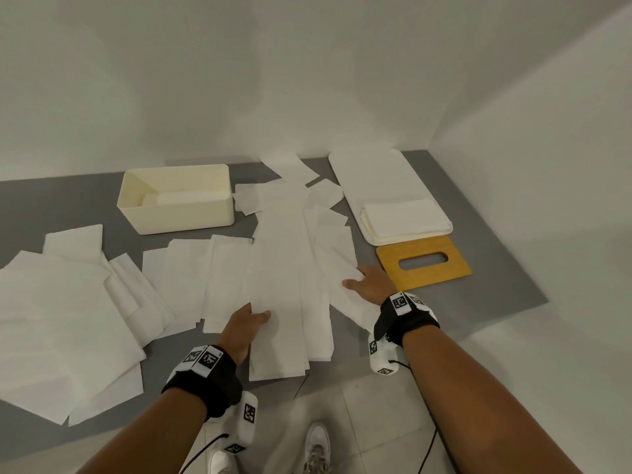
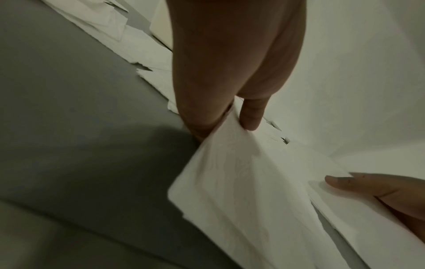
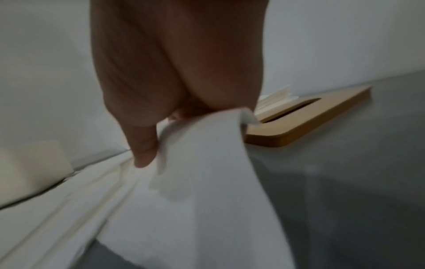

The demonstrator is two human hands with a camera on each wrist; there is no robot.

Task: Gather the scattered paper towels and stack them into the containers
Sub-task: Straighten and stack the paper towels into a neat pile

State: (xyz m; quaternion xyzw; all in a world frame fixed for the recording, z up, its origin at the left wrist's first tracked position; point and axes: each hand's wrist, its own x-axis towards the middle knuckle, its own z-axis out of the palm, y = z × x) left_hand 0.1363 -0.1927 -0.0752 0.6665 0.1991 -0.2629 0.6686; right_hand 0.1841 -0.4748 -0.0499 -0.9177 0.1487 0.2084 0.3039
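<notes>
So nearest the body, the left hand (image 1: 243, 328) pinches the near end of a long strip of paper towels (image 1: 284, 268), fingers (image 2: 202, 109) underneath and thumb on top. The strip's long axis runs straight away from the person, toward the cream box (image 1: 178, 200). The right hand (image 1: 367, 285) is further out on the surface (image 1: 496, 268), fingers clamped on a towel edge beside the wooden lid (image 1: 424, 263). The head view hides that pinch; the right wrist view shows it. The white tray (image 1: 345, 165) sits far right, nearer the right hand.
</notes>
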